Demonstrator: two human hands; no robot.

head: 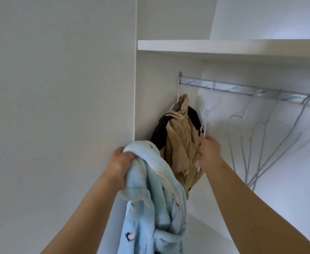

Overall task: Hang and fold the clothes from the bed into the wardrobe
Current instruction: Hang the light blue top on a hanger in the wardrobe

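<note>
Pale blue fleece garment (150,189), printed with small dark motifs, is hanging bunched from the left hand (118,165), near and left of the open wardrobe (156,85). The fingers are curling tightly round its top edge.

Handling, as judged: soft, bulky, limp, fairly light, not fragile. It is probably prone to sliding off thin wire, so the collar or shoulders are the places to take hold.

Right hand (209,151) is pinching the lower wire of 1 white hanger (208,107), whose hook is sitting over the metal rail (242,89).

Just left of it, 1 tan garment (181,143) is hanging over a black one (159,132), beside the wardrobe's left wall. Several bare wire hangers (252,184) are dangling further right. 1 white shelf (223,45) is running above the rail.
</note>
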